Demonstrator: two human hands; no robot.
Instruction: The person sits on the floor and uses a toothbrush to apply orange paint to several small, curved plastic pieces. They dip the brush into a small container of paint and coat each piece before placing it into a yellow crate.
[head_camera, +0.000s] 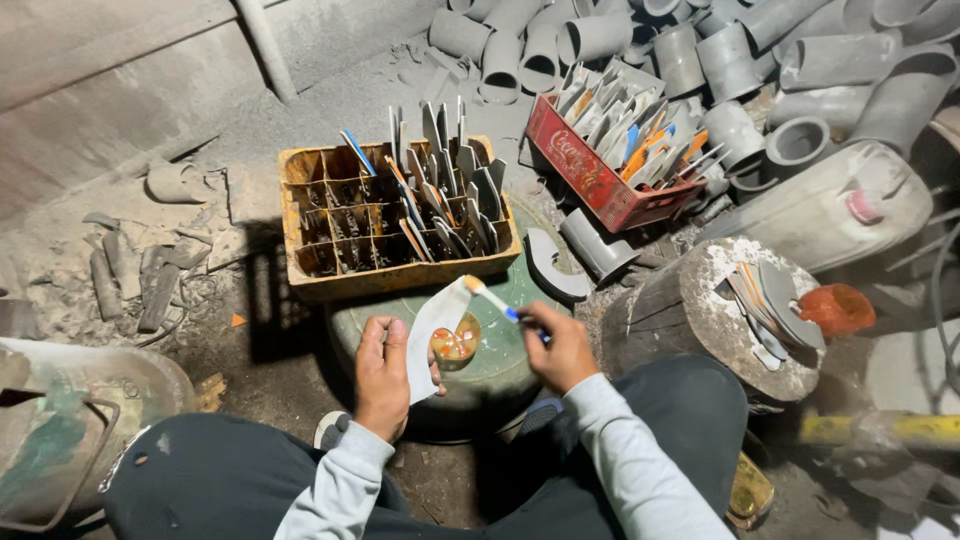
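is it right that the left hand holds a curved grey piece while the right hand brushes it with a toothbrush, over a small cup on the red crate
Not quite. In the head view the small cup sits on a green drum, not the red crate. The rest stands: the left hand holds the curved grey piece and the right hand holds the toothbrush.

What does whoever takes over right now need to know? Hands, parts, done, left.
Left hand: holds a curved grey strip upright.
Right hand: holds a toothbrush, bristles at the strip's top end.
Small bowl of orange liquid sits between the hands on the green drum top.
Done: many strips stand in the yellow crate and the red crate.
Left: this strip; more pieces lie on the stump to the right.
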